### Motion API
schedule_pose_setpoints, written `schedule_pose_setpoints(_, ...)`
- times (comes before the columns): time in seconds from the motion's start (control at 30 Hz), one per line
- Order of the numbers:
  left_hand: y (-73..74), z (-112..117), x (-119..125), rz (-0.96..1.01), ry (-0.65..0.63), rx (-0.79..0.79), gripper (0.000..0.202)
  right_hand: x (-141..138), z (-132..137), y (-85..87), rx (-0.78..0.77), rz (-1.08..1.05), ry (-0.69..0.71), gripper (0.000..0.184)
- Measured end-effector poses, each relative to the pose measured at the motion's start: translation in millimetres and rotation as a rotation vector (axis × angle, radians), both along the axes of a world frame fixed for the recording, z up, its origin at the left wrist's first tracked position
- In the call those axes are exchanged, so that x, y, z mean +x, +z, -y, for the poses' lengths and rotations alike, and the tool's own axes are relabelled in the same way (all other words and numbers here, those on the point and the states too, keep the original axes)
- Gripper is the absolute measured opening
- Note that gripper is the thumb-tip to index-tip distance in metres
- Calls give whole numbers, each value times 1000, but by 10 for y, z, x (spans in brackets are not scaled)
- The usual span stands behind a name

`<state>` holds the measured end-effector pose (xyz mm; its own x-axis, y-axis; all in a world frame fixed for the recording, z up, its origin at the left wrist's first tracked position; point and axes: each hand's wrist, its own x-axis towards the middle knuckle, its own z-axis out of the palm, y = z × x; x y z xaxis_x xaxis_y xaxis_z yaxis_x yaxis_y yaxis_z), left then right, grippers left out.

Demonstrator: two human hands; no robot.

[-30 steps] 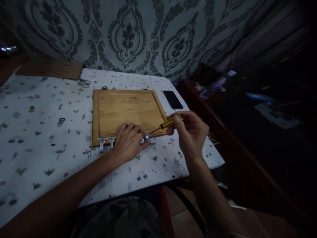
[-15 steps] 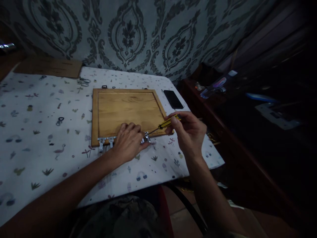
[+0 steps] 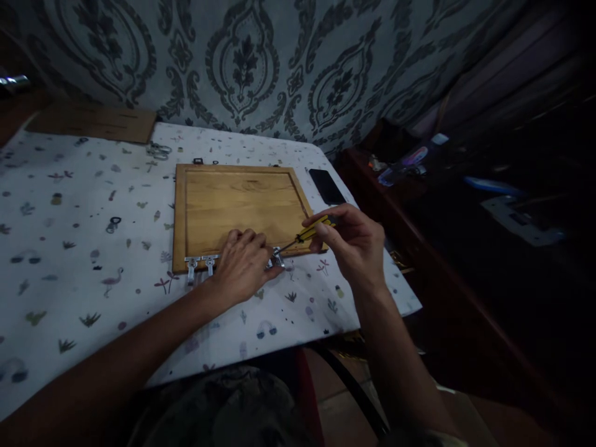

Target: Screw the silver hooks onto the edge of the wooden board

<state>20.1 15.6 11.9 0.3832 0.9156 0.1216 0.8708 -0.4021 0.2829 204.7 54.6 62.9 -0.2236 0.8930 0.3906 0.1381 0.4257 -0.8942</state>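
Observation:
A framed wooden panel (image 3: 242, 198), like a small cabinet door, lies flat on the table. Several silvery metal hinges sit along its near edge, among them one at the left (image 3: 192, 268) and one beside it (image 3: 210, 265). My left hand (image 3: 242, 264) rests on that near edge, fingers curled, its thumb and fingers gripping the rightmost hinge (image 3: 278, 261). In my right hand (image 3: 354, 245), a yellow and black screwdriver (image 3: 311, 231) is pinched by its handle. The screwdriver's tip meets the hinge by my left fingers; any screw there is too small to make out.
The table has a white patterned cloth (image 3: 139, 279). A black phone (image 3: 326, 186) lies right of the panel. Loose metal parts (image 3: 158, 151) and cardboard (image 3: 95, 122) lie at the far left. A plastic bottle (image 3: 414, 160) rests on the dark furniture at right.
My right hand has shifted slightly, and its fingers have turned a little on the screwdriver handle. The left hand and the panel stay where they were.

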Motion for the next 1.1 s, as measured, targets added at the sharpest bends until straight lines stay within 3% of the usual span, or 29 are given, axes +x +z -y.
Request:
schedule_pose_setpoints(0.2, -26, 9, -8, 2, -7, 32, 37, -105, 40, -58, 11, -65, -96, 40)
schedule_pose_setpoints(0.5, -30, 6, 0, 11, -4, 35, 37, 7, 47, -3, 14, 21, 14, 36)
schedule_pose_setpoints(0.7, -19, 5, 0, 17, -4, 22, 37, -34, 32, -22, 7, -31, -69, 31)
schedule_pose_setpoints(0.97, -19, 12, -6, 12, -3, 23, 38, 16, 37, 26, 0, 27, 32, 34)
schedule_pose_setpoints(1.1, -20, 10, -7, 8, -3, 14, 37, 20, 35, 14, 17, 13, 13, 28)
